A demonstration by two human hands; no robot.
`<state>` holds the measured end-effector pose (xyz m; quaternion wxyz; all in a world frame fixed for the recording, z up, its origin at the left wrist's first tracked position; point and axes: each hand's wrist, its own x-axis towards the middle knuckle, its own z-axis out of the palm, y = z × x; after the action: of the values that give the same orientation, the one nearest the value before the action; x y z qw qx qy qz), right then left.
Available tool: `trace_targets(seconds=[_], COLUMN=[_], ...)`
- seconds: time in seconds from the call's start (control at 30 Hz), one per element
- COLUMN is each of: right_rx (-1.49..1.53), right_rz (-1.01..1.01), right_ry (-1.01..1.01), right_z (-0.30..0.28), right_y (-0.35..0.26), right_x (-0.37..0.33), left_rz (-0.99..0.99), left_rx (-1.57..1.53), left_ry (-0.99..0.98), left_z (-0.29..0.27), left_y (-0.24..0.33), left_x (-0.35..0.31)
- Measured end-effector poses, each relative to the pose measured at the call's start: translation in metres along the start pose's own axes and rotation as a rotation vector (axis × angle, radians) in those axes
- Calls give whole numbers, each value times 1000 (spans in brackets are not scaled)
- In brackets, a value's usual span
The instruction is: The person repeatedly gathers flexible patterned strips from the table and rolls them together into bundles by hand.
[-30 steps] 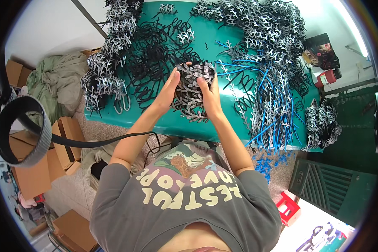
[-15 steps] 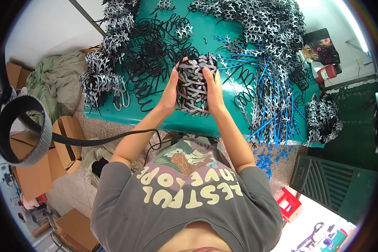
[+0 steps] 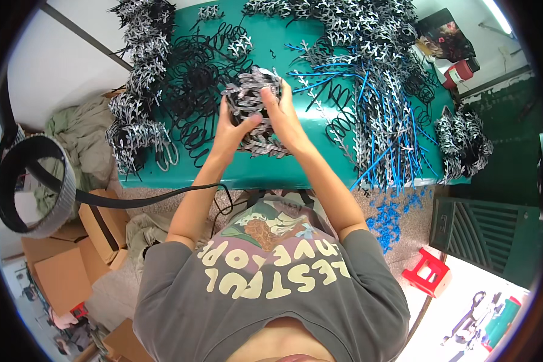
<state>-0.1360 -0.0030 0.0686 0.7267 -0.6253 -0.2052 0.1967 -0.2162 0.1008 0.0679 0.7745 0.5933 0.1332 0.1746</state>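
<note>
Between my two hands is a thick bundle of silver-and-black leaf-branch trim (image 3: 253, 99), held just above the near middle of the green table. My left hand (image 3: 229, 134) wraps its left side, the thumb lying across the front. From the right, my right hand (image 3: 283, 119) grips it with the thumb pressed on the leaves near the top. Most of my fingers are hidden behind the bundle. Tangled black cords (image 3: 202, 75) lie just left of it, and blue strips (image 3: 326, 78) mixed with leaf sprigs lie to its right.
Heaps of similar leaf trim line the green table's (image 3: 190, 175) left side (image 3: 145, 60) and far right (image 3: 374, 30). A separate bundle (image 3: 461, 142) sits at the right corner, near a red bottle (image 3: 460, 72). Cardboard boxes (image 3: 63, 271) stand on the floor at left; a red stool (image 3: 427, 273) stands at right.
The whole view has shifted slightly. My hands have turned the bundle so it tilts, and my left thumb has moved from its side onto its front.
</note>
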Motion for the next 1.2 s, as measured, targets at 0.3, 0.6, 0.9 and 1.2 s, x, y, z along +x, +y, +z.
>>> trace_targets(seconds=[0.3,0.6,0.9,1.2], right_rx=[-185,-45,253,123], right_rz=[-134,-124,61,-35], right_ry=[-77,-85,-184,93], right_z=[1,-71,-44,-62], right_y=[-16,-96,-46,-34], right_x=[-18,-4,-42,-41], left_rz=[-39,-444,-532,-637], left_rx=[-180,-1138,-1333,-1202], left_ry=[-23,-178,-140,-36], left_z=[-6,-27,-17,14], left_y=[-23,-5,1,-8], left_x=[1,17,13,27])
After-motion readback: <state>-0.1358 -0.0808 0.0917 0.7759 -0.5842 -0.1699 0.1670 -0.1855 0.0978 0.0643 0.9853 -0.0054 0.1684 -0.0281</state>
